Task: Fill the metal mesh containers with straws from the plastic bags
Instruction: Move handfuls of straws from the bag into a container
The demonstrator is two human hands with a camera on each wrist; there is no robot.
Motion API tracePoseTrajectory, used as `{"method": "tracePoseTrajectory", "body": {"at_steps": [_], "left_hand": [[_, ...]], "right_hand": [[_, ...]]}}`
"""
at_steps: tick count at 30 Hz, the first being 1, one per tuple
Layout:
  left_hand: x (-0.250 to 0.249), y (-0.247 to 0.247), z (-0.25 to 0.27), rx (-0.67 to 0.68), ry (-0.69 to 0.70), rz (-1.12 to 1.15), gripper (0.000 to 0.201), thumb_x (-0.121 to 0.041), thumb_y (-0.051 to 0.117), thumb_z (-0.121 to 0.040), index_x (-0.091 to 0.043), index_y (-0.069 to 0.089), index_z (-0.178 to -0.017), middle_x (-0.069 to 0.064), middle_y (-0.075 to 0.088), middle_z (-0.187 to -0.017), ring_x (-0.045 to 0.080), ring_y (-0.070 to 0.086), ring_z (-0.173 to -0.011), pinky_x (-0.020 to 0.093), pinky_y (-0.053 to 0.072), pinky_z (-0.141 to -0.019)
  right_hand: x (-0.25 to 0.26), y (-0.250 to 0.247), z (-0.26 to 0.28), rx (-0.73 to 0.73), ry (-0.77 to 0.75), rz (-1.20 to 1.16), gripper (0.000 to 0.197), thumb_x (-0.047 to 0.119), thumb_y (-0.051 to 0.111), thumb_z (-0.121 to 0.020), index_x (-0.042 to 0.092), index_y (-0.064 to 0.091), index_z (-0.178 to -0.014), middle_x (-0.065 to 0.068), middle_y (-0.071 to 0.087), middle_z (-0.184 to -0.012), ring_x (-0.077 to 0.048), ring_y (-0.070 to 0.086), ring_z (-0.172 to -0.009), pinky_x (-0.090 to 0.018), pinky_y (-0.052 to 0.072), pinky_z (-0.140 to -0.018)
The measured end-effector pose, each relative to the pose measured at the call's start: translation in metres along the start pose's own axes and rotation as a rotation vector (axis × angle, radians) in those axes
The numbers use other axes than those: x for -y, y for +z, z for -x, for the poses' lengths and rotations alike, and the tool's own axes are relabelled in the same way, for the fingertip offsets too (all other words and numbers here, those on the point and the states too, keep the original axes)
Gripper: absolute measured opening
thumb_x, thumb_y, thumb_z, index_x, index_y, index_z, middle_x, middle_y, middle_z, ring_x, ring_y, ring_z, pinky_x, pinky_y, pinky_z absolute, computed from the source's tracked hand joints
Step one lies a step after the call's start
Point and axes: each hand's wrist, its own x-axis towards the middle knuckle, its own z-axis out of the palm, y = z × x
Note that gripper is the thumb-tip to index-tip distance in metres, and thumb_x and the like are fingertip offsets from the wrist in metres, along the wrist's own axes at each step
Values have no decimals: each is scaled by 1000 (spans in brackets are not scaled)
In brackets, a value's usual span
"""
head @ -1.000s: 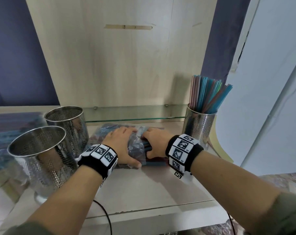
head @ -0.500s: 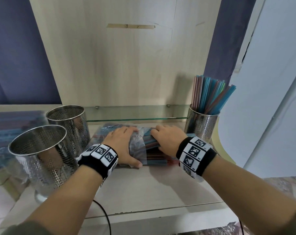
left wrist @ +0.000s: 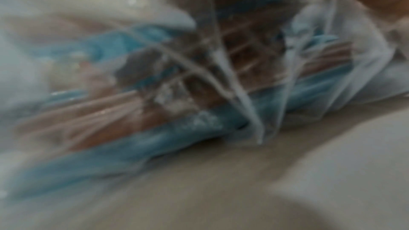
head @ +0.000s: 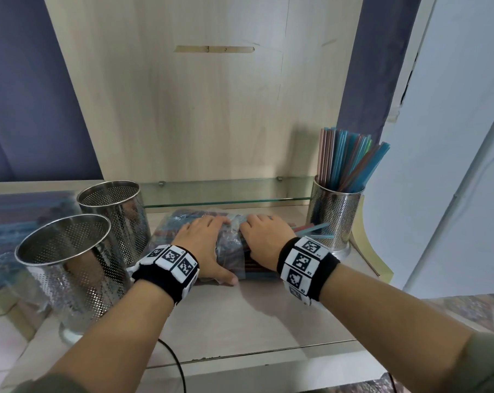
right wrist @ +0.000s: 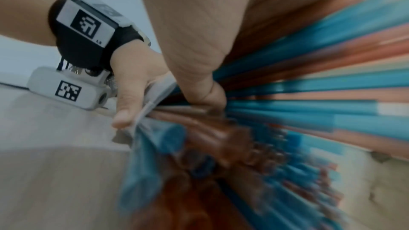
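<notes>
A clear plastic bag (head: pixel 230 248) of blue and brown straws lies on the pale tabletop (head: pixel 254 316). My left hand (head: pixel 204 246) grips the bag, fingers over the top and thumb along the front. My right hand (head: pixel 264 246) grips the straw bundle (right wrist: pixel 309 111) sticking out of the bag's right end. A few straw ends (head: pixel 311 230) reach the base of the filled mesh container (head: pixel 335 219). Two empty mesh containers (head: pixel 65 259) (head: pixel 114 214) stand to the left. The left wrist view shows the crumpled bag (left wrist: pixel 177 111) close up and blurred.
A glass shelf (head: pixel 226 197) runs just behind the bag, under a wooden back panel. Tall straws (head: pixel 345 161) rise from the right container. A blue patterned cloth (head: pixel 19 225) lies at far left. A black cable (head: pixel 177 364) hangs over the table's front edge.
My right hand has slid to the right with the straws, away from my left hand, drawing them out of the bag. The left hand has stayed on the bag.
</notes>
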Motion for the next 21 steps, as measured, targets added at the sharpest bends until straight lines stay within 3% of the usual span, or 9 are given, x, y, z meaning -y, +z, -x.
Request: {"method": "tracePoseTrajectory", "body": {"at_steps": [4, 9, 17, 21], "left_hand": [[1, 1, 0, -7, 5, 6, 127, -80, 76, -38, -34, 24, -144, -4, 37, -146, 21, 37, -135, 42, 30, -114], [0, 0, 0, 3, 1, -12, 129, -80, 76, -38, -32, 22, -146, -2, 36, -147, 22, 36, -135, 43, 29, -115], [-3, -2, 2, 16, -12, -1, 128, -78, 77, -40, -33, 22, -146, -2, 35, -149, 23, 36, -136, 44, 28, -116], [-4, -4, 3, 30, -18, 4, 126, -77, 78, -42, -33, 22, -146, -2, 35, -149, 23, 35, -137, 45, 28, -116]], "right_hand": [[-16, 1, 8, -6, 31, 13, 40, 25, 56, -94, 12, 46, -130, -8, 53, -132, -28, 53, -119, -39, 43, -94], [-17, 7, 11, 11, 22, -108, 50, 29, 62, -90, 15, 43, -135, -7, 46, -137, -27, 46, -125, -41, 44, -97], [-27, 3, 21, 10, 108, 10, 25, 19, 48, -99, 11, 49, -122, -7, 58, -123, -29, 58, -111, -41, 45, -89], [-34, 3, 30, 12, 124, 36, 23, 16, 45, -99, 12, 45, -122, -7, 58, -116, -30, 61, -103, -40, 45, -84]]}}
